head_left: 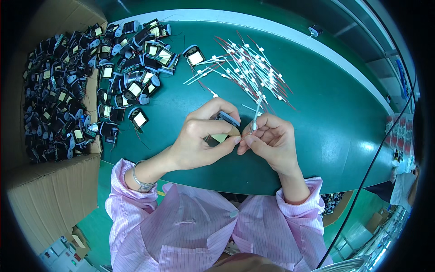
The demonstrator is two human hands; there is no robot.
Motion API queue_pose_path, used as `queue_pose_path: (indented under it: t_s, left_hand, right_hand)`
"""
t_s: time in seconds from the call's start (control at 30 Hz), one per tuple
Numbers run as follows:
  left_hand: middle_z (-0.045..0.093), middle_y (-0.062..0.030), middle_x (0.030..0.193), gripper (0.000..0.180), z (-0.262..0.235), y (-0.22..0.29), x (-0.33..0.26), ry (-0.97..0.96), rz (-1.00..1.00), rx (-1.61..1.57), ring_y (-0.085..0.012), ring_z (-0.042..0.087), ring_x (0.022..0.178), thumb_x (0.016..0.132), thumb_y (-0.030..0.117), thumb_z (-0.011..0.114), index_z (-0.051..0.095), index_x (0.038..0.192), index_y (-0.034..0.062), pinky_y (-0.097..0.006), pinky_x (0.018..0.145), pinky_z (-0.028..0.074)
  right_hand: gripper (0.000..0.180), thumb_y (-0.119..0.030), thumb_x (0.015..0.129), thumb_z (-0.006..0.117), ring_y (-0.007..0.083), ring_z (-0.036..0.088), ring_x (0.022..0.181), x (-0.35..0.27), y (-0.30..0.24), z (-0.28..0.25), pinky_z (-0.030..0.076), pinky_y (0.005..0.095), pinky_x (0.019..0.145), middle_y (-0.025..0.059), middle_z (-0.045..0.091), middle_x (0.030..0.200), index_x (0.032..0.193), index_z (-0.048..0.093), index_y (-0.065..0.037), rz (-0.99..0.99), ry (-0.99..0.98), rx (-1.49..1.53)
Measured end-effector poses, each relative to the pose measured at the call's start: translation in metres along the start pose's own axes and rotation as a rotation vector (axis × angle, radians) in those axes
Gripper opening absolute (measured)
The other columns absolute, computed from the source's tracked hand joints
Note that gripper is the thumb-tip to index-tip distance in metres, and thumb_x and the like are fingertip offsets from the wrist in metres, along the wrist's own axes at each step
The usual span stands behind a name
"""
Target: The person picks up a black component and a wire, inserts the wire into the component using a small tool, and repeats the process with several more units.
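Note:
My left hand (195, 140) is closed around a small black electronic device (229, 119) with a grey rounded edge and a pale yellow pad. Its fingers partly cover it. Close beside it, my right hand (274, 143) pinches a thin wire lead (254, 122) with a white connector, which sticks up past the fingertips. The fingertips of both hands nearly meet at the device's right side; whether the lead touches the device is hidden. Beyond my hands lies a loose heap of similar red and white wire leads (253, 68) with white connectors.
Many similar black devices (136, 88) are heaped on the green table (335, 145) at the left. A large cardboard box (50, 190) full of them stands against its left edge. One lone device (195, 56) lies beside the leads. A black cable (367, 181) crosses at the right.

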State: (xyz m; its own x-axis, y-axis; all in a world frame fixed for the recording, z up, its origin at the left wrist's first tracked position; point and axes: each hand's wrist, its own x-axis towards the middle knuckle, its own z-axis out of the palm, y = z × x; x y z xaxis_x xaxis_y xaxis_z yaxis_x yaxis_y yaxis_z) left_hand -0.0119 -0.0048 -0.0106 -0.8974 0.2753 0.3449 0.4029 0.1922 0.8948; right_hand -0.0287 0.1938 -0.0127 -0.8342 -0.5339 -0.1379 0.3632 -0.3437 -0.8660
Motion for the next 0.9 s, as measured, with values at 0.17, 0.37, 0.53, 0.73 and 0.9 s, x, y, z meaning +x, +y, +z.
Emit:
queue_pose_path:
  t_s: [0.17,0.37,0.53,0.73,0.9]
  left_hand:
    - [0.059,-0.0107,0.099,0.005,0.0,0.002,0.0,-0.009,-0.109,-0.098,-0.016,0.057,0.071,0.075,0.0,0.071,0.07,0.079,-0.0009,-0.027,0.058,0.044]
    - [0.059,-0.0108,0.099,0.004,0.0,0.004,0.001,0.014,-0.046,-0.019,-0.0164,0.058,0.071,0.075,0.0,0.072,0.069,0.077,-0.0012,-0.028,0.058,0.045]
    - [0.059,-0.0114,0.094,0.006,-0.001,0.01,0.001,-0.048,0.066,0.25,-0.0219,0.061,0.074,0.069,-0.003,0.071,0.066,0.071,-0.0008,-0.031,0.057,0.048]
    - [0.058,-0.0102,0.093,0.007,0.002,0.004,0.003,-0.108,0.153,0.209,-0.0236,0.062,0.075,0.065,-0.002,0.069,0.062,0.065,0.0007,-0.033,0.058,0.05]
    - [0.06,-0.0118,0.092,0.007,0.004,0.0,-0.001,-0.168,0.173,0.257,-0.0234,0.062,0.074,0.064,-0.002,0.07,0.064,0.068,-0.0009,-0.032,0.059,0.049]
  right_hand:
    - [0.01,0.009,0.086,0.062,0.0189,0.069,0.079,0.002,0.002,-0.004,0.057,0.0278,0.067,0.0118,0.066,0.087,0.09,0.055,0.002,0.002,-0.004,0.016]
    - [0.012,0.006,0.083,0.068,0.0136,0.065,0.075,0.005,0.003,-0.004,0.054,0.0239,0.063,0.0088,0.066,0.087,0.089,0.059,0.001,0.005,0.034,-0.053]
    - [0.01,0.004,0.082,0.069,0.0078,0.062,0.074,0.002,-0.003,-0.001,0.051,0.021,0.062,0.0041,0.064,0.083,0.087,0.06,0.001,0.035,0.034,-0.204]
    - [0.01,0.002,0.08,0.068,0.0051,0.06,0.07,0.002,0.0,-0.004,0.048,0.0187,0.059,0.0014,0.063,0.08,0.086,0.06,-0.001,0.187,0.008,-0.19]
    - [0.01,0.0,0.081,0.068,0.0041,0.058,0.067,0.004,0.0,-0.007,0.042,0.0183,0.054,0.0001,0.061,0.075,0.086,0.059,-0.001,0.261,-0.023,-0.266]
